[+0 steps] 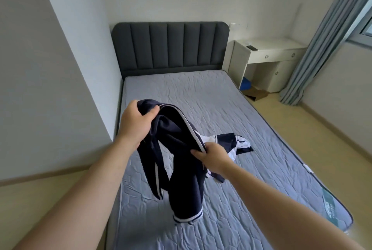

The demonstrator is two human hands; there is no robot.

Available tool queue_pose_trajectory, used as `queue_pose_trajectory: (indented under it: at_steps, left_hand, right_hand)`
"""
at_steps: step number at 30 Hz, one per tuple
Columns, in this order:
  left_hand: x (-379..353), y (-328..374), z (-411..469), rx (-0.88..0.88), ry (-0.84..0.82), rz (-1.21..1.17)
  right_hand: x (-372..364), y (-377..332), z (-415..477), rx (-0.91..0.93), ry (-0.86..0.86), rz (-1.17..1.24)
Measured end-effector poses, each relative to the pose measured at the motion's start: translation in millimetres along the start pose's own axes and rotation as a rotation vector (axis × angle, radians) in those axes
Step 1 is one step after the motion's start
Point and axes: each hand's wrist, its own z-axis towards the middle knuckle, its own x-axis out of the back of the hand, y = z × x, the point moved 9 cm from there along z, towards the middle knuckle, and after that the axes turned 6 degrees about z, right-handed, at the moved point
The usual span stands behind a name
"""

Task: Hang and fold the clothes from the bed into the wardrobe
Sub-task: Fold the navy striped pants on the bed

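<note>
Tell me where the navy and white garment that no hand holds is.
In the head view the loose garment lies crumpled on the mattress, just right of the right hand, which grips a navy garment.

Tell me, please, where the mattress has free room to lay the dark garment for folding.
The widest bare patch of the mattress lies between the headboard and the navy-and-white garment. Another runs along the near foot edge, below the held dark garment. The middle is crowded with both garments, the left hand and the right hand.
</note>
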Motion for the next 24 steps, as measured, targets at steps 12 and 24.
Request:
queue_pose_trajectory:
  at_steps: [12,24]
  left_hand:
    - [-9,-29,-3,-0.115,-0.032,0.397]
    - [-114,-6,-103,-0.053,-1.030,-0.020]
  right_hand:
    - [65,-79,7,0.009,0.083,0.512]
    - [73,-81,17,-0.223,0.158,1.094]
